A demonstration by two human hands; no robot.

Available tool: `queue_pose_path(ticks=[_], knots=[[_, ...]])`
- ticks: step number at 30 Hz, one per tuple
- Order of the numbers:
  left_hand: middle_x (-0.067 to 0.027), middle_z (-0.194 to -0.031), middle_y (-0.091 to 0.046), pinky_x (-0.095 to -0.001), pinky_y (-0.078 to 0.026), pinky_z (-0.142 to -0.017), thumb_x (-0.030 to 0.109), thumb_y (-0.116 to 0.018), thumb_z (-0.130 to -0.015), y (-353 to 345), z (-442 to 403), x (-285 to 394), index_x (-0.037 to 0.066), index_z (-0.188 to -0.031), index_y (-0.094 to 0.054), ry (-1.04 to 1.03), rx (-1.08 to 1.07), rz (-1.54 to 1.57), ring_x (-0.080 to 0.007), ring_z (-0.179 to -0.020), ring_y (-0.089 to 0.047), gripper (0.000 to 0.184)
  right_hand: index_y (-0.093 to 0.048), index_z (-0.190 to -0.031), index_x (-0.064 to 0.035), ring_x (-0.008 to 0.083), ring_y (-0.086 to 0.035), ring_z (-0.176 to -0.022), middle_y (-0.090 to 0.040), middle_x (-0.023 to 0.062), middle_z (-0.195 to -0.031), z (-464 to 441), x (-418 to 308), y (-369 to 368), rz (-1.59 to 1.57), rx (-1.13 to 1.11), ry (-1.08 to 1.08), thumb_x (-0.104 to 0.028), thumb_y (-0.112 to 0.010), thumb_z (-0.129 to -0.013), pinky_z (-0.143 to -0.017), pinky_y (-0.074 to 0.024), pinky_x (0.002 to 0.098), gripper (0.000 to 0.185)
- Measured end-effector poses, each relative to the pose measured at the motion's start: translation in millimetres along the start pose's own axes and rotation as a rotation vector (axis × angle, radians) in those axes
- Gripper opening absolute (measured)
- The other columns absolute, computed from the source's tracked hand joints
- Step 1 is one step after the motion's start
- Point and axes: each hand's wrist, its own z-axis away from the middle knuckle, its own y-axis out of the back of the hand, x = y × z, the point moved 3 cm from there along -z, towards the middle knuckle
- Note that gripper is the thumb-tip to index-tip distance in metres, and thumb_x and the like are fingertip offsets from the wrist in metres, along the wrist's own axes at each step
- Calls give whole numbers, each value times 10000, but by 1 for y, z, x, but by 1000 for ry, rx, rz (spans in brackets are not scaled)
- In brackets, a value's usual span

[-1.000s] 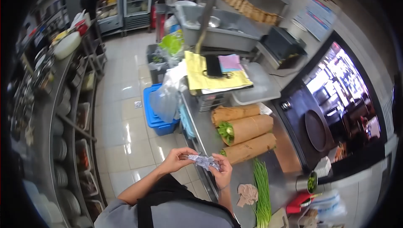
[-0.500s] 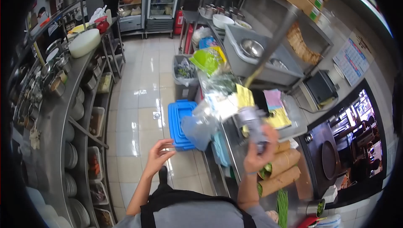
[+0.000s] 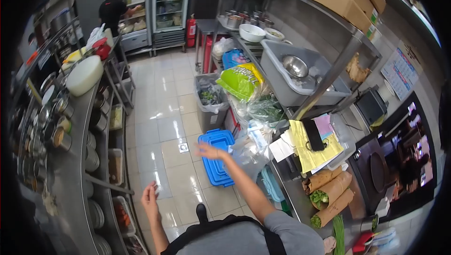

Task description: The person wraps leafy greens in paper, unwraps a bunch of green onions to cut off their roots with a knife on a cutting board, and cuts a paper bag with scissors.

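Note:
My left hand [image 3: 151, 202] hangs over the tiled floor with its fingers loosely bent and apart, holding nothing. My right hand [image 3: 210, 151] reaches left across my front, above the blue lidded box [image 3: 216, 172] on the floor. It is slightly blurred; its fingers look stretched out, with nothing visible in them. Beside that forearm is a clear plastic bag [image 3: 249, 154] at the counter's edge. On the counter lie yellow papers [image 3: 305, 154] with a black phone-like object [image 3: 314, 134] on top. Brown paper-wrapped bundles of greens [image 3: 336, 189] are nearer me.
A grey bin [image 3: 209, 111] stands past the blue box. Steel shelving with pots and plates [image 3: 70, 161] lines the left side of the aisle. A co-worker [image 3: 115, 10] is at the open fridge. A grey tub [image 3: 282, 74] sits on the right rack.
My right hand has moved left from the counter and no longer holds the blurred grey object. My left hand has dropped lower and left. The view has shifted.

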Motion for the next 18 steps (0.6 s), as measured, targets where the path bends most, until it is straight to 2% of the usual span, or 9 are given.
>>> queue_pose_path(ticks=[1,3,8,10,11,13,14,15,18], knots=[[-53,-1270,-532,-348,-381,-908,427,-440,-946,-17,-3,-4,83,-1243,-521,41,-93,-4,-175,-1134,-508,463,-176,-1450,-97,302,-52,-1404,-85,163,-1515,3,-2,-18,-169,21,88,-564,-433,-887,-1106,-74,499,775],[-62,-1355,-457,-375,-349,-955,522,-372,-936,-61,-6,-9,89,-1324,-429,192,-264,99,-195,-1208,-452,584,-176,-1451,-85,316,-49,-1403,-112,166,-1511,40,-37,-3,-265,377,128,-510,-422,-905,-1102,-92,499,735],[-143,-1405,-371,-455,-293,-1037,571,-295,-929,-163,6,-44,89,-1394,-306,846,-858,659,-272,-1282,-367,670,-185,-1451,-76,292,-69,-1407,-134,168,-1507,169,-137,45,-219,1022,372,-477,-393,-915,-1100,-74,499,701],[-148,-1414,-355,-455,-293,-1040,580,-304,-922,-208,32,-26,93,-1405,-291,788,-1138,652,-276,-1291,-350,686,-162,-1463,-118,271,-59,-1410,-86,146,-1522,200,-136,24,-96,1153,474,-453,-426,-907,-1103,-42,498,700],[-148,-1421,-342,-453,-292,-1042,583,-308,-918,-219,40,-30,96,-1412,-278,637,-1105,543,-278,-1302,-332,694,-180,-1461,-124,271,-56,-1411,-98,143,-1521,198,-135,-2,-197,1292,678,-459,-412,-910,-1097,-38,512,685],[-143,-1442,-306,-450,-270,-1055,586,-305,-915,-241,61,-17,105,-1429,-241,494,-1044,420,-278,-1328,-285,707,-187,-1461,-132,267,-48,-1412,-97,137,-1523,219,-113,-34,28,1342,696,-452,-390,-920,-1088,-33,535,660],[-138,-1456,-283,-450,-250,-1066,586,-299,-916,-250,74,-1,109,-1439,-217,492,-1028,419,-278,-1344,-255,712,-176,-1463,-135,264,-42,-1412,-85,134,-1525,239,-92,-49,261,1215,465,-438,-381,-928,-1085,-31,544,648],[-131,-1472,-254,-452,-213,-1083,583,-283,-920,-268,102,51,115,-1448,-187,826,-1160,612,-276,-1360,-224,712,-164,-1465,-138,260,-36,-1413,-73,130,-1527,259,-76,-60,453,1054,228,-425,-372,-936,-1082,-30,552,637],[-126,-1472,-252,-456,-138,-1105,592,-248,-921,-292,148,74,129,-1445,-191,331,-1106,645,-278,-1361,-215,702,-117,-1468,-112,248,-33,-1413,-33,122,-1530,326,-47,-61,-285,1455,-106,-365,-376,-949,-1098,-43,512,633]])
